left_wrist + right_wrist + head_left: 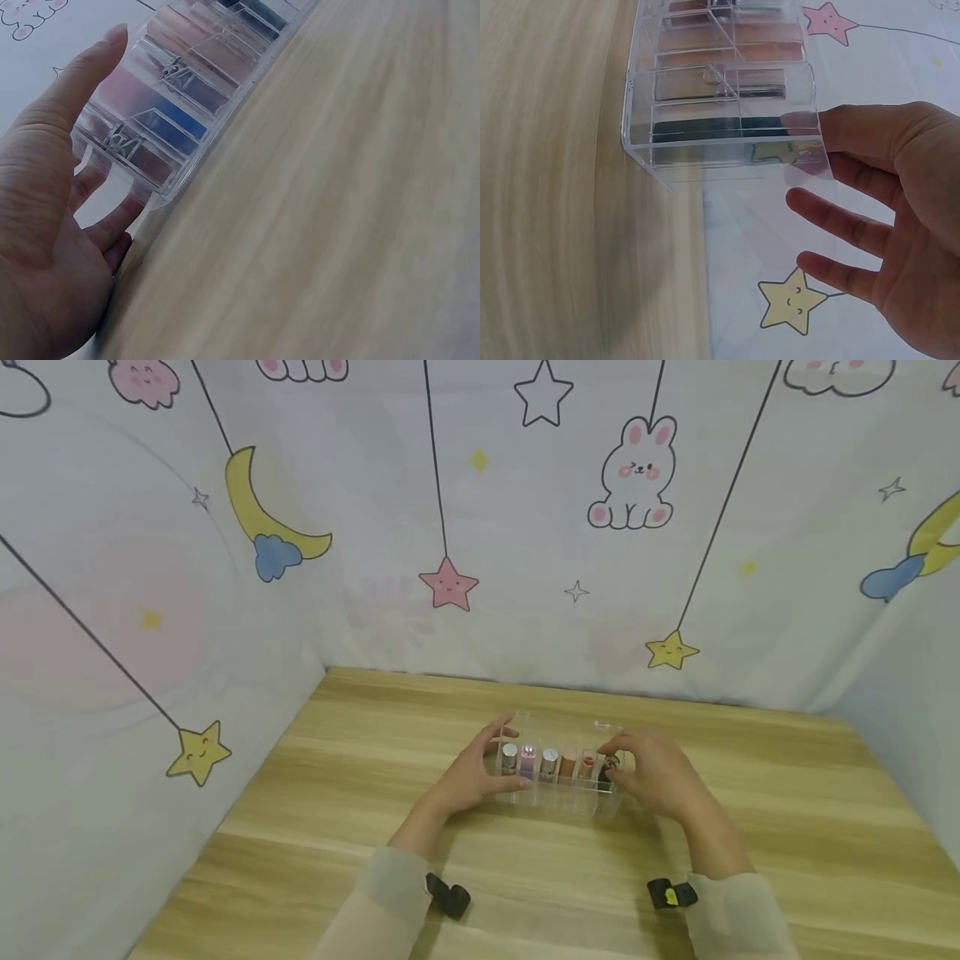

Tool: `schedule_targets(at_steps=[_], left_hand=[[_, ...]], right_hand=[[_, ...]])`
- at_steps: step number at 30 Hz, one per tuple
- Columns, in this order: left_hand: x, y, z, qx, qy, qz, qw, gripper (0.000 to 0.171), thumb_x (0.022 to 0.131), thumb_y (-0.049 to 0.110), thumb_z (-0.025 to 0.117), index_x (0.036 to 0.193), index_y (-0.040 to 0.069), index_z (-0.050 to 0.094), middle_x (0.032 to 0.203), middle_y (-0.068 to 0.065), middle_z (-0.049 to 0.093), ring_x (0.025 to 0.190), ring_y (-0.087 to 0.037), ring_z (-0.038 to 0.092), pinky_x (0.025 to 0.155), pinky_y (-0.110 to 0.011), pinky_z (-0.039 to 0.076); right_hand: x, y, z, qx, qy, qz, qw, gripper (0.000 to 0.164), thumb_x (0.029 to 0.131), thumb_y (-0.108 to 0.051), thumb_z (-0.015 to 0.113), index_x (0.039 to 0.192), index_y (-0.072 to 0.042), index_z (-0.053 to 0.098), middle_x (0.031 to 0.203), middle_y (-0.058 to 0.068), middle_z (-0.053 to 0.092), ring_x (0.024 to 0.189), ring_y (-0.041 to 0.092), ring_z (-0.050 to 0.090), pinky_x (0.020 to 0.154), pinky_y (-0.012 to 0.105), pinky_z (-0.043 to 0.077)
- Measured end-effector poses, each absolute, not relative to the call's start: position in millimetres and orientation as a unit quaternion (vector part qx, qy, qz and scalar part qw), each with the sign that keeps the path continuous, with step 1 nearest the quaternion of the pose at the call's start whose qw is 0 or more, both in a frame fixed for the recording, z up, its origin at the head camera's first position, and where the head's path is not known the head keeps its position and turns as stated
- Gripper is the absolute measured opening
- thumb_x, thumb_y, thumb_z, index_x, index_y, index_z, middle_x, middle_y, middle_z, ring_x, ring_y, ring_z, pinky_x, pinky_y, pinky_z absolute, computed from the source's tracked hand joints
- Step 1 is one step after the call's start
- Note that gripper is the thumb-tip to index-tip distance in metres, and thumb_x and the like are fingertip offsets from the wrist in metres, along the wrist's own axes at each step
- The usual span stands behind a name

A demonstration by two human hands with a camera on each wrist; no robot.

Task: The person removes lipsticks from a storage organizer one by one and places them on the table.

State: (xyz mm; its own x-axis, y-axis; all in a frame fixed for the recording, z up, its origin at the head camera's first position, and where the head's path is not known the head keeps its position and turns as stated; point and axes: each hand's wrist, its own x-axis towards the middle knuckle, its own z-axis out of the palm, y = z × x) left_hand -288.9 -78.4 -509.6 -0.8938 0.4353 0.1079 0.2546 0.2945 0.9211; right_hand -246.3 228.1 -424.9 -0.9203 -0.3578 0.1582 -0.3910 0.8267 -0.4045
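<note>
A clear plastic lipstick organizer (558, 806) sits on the wooden table with a row of several lipsticks in its slots. At its left end my left hand (471, 777) holds it, thumb along the front and fingers round the side and back. A silver-capped lipstick (510, 758) and a pink-and-purple one (528, 760) are nearest that hand. At the right end, the thumb and index finger of my right hand (660, 772) pinch the top of a black lipstick (705, 129) in the last slot. The other fingers of that hand extend outside the organizer's end wall.
Behind the wooden table (375, 718) hangs a white cloth backdrop (517, 510) printed with stars, moons and rabbits. It also closes off the left and right sides. Black wrist straps (448, 896) show at both sleeves.
</note>
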Motion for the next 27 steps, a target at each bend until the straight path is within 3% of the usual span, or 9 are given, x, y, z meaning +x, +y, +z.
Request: schedule_targets(at_steps=[6,15,21,27], left_hand=[[-288.6,-77.7,-508.0,0.212,0.808,0.544,0.08,0.109,0.079,0.046,0.09,0.164,0.039,0.023,0.154,0.011,0.046,0.152,-0.027,0.039,0.122,-0.065,0.027],[-290.4,-78.3,-507.4,0.213,0.801,0.552,0.088,0.106,0.079,0.044,0.09,0.163,0.039,0.026,0.153,0.012,0.046,0.151,-0.028,0.039,0.12,-0.065,0.03],[-289.7,-78.0,-507.7,0.213,0.801,0.553,0.091,0.105,0.078,0.046,0.091,0.16,0.046,0.026,0.155,0.009,0.046,0.151,-0.028,0.038,0.121,-0.065,0.029],[-289.1,-78.5,-507.5,0.212,0.801,0.553,0.09,0.105,0.079,0.045,0.09,0.162,0.041,0.026,0.155,0.008,0.046,0.152,-0.027,0.038,0.122,-0.065,0.028]], right_hand=[[-247.5,227.9,-422.1,0.196,-0.957,0.212,0.037,0.025,0.092,-0.012,0.076,0.117,-0.012,0.077,0.13,0.017,0.07,0.124,0.045,0.061,0.104,0.065,0.047],[-247.3,226.6,-420.6,0.203,-0.956,0.204,0.055,0.024,0.092,-0.012,0.077,0.116,-0.013,0.078,0.124,0.011,0.073,0.117,0.041,0.065,0.099,0.063,0.049],[-246.0,227.3,-419.5,0.203,-0.955,0.204,0.077,0.024,0.092,-0.013,0.078,0.115,-0.013,0.078,0.118,0.01,0.075,0.113,0.039,0.066,0.098,0.065,0.046],[-245.8,227.6,-419.9,0.201,-0.955,0.2,0.092,0.022,0.092,-0.015,0.077,0.115,-0.012,0.078,0.116,0.009,0.076,0.112,0.039,0.066,0.097,0.064,0.047]])
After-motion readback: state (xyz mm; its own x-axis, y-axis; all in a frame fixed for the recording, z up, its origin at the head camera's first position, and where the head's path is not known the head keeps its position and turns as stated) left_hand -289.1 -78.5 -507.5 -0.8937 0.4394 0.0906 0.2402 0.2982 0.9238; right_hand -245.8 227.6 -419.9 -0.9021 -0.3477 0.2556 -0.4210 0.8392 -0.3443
